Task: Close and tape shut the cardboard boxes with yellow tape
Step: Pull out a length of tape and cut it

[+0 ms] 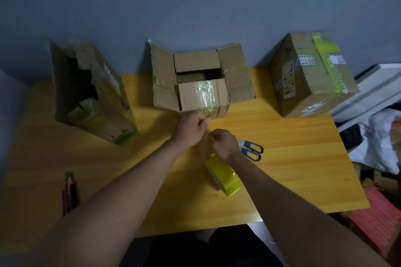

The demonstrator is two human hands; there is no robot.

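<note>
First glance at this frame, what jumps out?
Both hands meet mid-table: the left hand and right hand pinch a strip of clear yellowish tape stuck to the open middle box, with the yellow tape roll hanging below the right hand. A torn open box stands at the left and a taped box at the right, with blue scissors beside the right hand.

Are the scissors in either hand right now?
No, the scissors lie on the table beside the right hand, which with the left hand pinches the tape strip.
</note>
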